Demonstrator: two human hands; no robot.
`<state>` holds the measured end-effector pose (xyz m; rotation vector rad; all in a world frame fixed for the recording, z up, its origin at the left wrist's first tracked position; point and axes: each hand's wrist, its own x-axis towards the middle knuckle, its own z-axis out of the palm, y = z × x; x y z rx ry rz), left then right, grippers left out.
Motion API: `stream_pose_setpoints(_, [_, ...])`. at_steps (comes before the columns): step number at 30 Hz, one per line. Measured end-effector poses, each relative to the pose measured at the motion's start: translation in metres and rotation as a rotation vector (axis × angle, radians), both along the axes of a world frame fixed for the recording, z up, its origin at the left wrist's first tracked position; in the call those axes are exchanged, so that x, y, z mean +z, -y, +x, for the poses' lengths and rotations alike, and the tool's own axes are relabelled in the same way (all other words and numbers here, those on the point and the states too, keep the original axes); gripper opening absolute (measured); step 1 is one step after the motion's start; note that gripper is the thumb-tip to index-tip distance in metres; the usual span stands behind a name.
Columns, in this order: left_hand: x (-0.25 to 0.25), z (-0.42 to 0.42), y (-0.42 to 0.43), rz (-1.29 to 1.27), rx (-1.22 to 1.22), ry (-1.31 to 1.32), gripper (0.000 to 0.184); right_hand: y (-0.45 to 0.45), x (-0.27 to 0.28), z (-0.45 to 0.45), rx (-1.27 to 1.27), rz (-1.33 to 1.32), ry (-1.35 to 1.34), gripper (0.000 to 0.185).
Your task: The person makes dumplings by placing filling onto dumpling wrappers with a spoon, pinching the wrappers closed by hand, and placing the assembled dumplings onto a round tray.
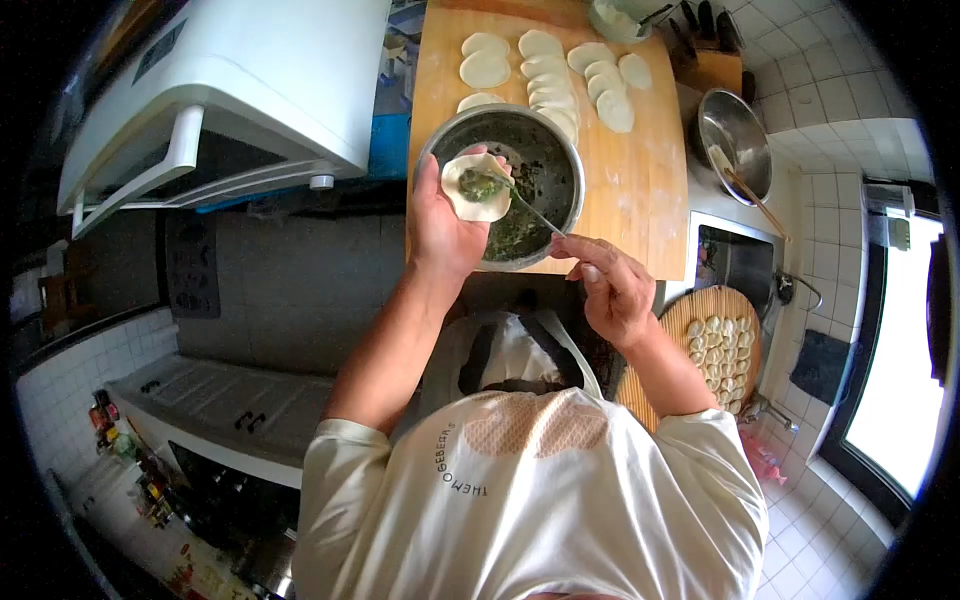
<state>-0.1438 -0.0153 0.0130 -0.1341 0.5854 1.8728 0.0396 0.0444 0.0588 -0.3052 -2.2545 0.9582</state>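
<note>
On the palm of my left hand [445, 232] lies a round dumpling wrapper [480, 208], with green filling [479, 184] heaped at its middle. Between the fingers of my right hand [612, 283] is the handle of a metal spoon [540, 216]; its tip reaches the filling on the wrapper. Both hands are over or beside a steel bowl [574, 160], which contains more dark green filling [518, 238]. Behind the bowl, several flat wrappers [612, 110] lie in overlapping rows on a wooden board [640, 200].
Right of me, a round bamboo tray [680, 312] bears rows of folded dumplings [722, 350] by the sink [735, 262]. A second steel bowl [740, 130] with a wooden stick stands beyond it. A glass bowl [618, 22] sits at the board's far edge. A white appliance [270, 80] is at left.
</note>
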Motion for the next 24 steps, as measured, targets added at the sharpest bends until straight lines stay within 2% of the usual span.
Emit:
stream_pose_setpoints(7, [0.0011,-0.0001,-0.0025,0.007,0.013,0.017,0.053,-0.0001,-0.0048,0.0001,0.007,0.108,-0.035,0.020])
stream_pose_setpoints(17, [-0.0018,0.0029,0.0000,0.019,-0.003,0.016,0.053,-0.0010,0.0007,0.0024,0.000,0.059,0.014,0.020])
stream_pose_setpoints(22, [-0.0018,0.0012,-0.0020,-0.002,0.012,0.009,0.052,0.0015,0.0043,0.0044,-0.030,-0.108,-0.087,0.024])
stream_pose_setpoints(24, [-0.0010,0.0008,-0.0012,-0.027,0.035,0.029,0.051,-0.0008,0.0041,0.0068,-0.099,-0.124,-0.086,0.020])
